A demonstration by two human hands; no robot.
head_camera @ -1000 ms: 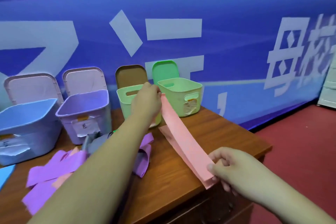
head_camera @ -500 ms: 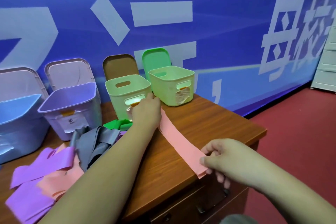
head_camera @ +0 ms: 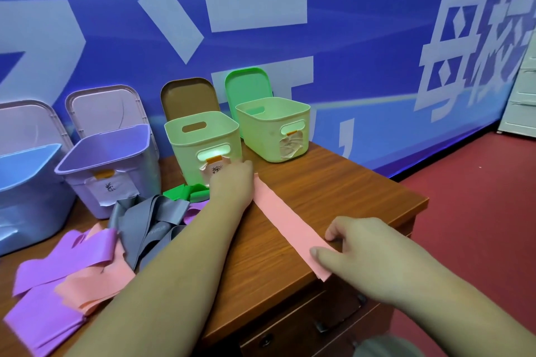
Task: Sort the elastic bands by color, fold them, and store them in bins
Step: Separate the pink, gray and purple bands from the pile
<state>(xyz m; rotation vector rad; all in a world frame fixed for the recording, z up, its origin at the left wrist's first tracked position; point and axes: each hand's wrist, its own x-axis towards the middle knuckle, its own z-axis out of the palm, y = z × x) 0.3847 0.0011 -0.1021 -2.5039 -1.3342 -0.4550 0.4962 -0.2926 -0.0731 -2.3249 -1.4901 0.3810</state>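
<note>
A pink elastic band [head_camera: 285,220] lies stretched flat across the wooden desk [head_camera: 333,191]. My left hand [head_camera: 232,182] holds its far end down on the desk, just in front of the left green bin [head_camera: 203,142]. My right hand [head_camera: 356,249] pinches its near end at the desk's front edge. A second green bin [head_camera: 272,127] stands to the right, a purple bin [head_camera: 107,165] and a blue bin [head_camera: 26,188] to the left. Loose grey bands [head_camera: 148,223], purple bands [head_camera: 58,275], another pink band [head_camera: 92,284] and a green band [head_camera: 185,193] lie in a heap at the left.
Bin lids lean against the blue banner wall behind the bins. The desk's right corner [head_camera: 417,200] drops off to a red floor. A white drawer unit [head_camera: 522,95] stands at the far right. Desk drawers sit below the front edge.
Both hands have lowered the pink band from a slanted stretch in the air down flat onto the desk. The view has dropped closer to the desk.
</note>
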